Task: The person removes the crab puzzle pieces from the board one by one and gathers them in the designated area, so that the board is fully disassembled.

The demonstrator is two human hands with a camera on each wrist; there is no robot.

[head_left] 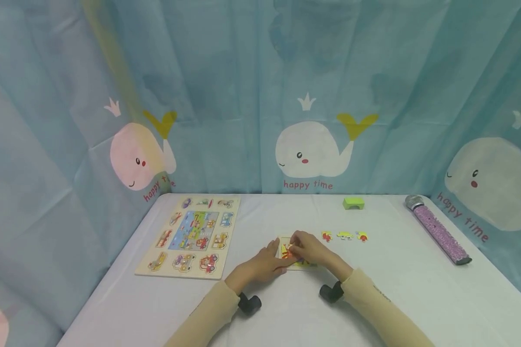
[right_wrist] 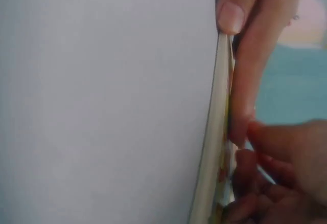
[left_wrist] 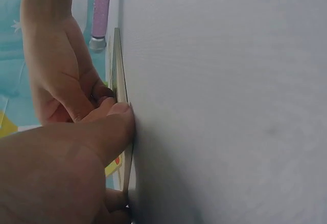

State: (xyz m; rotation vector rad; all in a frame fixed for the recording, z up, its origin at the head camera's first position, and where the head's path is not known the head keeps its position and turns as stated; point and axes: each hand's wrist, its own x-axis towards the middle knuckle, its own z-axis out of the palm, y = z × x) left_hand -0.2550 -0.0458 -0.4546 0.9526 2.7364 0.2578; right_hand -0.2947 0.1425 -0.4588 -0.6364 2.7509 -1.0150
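Note:
A small puzzle board [head_left: 298,268] with yellow and orange pictures lies flat on the table. My left hand [head_left: 266,264] holds it at its left and near edges, one finger lying across its top. In the left wrist view, my left hand [left_wrist: 66,162] has a fingertip against the thin board edge [left_wrist: 120,70]. My right hand [head_left: 309,246] is over the board, its thumb and fingers pinching a small puzzle piece, mostly hidden. In the right wrist view, the fingertips of my right hand [right_wrist: 278,168] meet close to the board [right_wrist: 212,116], touching or nearly touching a left finger.
Three small pieces [head_left: 326,236], [head_left: 345,235], [head_left: 362,236] lie in a row right of the board. Behind them stands a green block [head_left: 353,204]. A purple glittery microphone [head_left: 442,233] lies at the right, a large vehicle puzzle [head_left: 186,241] at the left. A whale-print curtain [head_left: 217,144] hangs behind.

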